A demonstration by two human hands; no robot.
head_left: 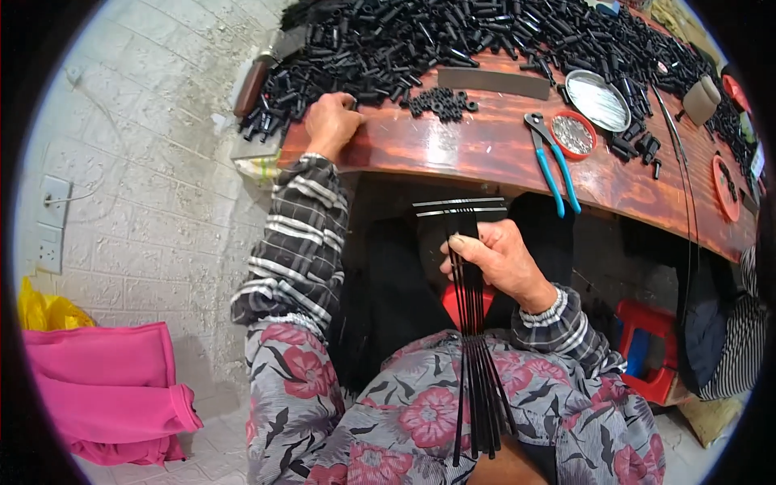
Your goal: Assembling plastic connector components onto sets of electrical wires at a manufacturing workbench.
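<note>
rods: thin black bundle, upright over lap, below table edge; right hand fingers closed around bundle mid-length; left hand on table edge, fingers curled at black tubes, grip on one cannot be told; ring pile just beside; blue pliers, red lid, metal dish to right.

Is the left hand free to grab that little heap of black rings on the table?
Probably yes. The left hand rests on the table edge, apparently empty, and the black rings lie just to its right with bare wood between them.
</note>
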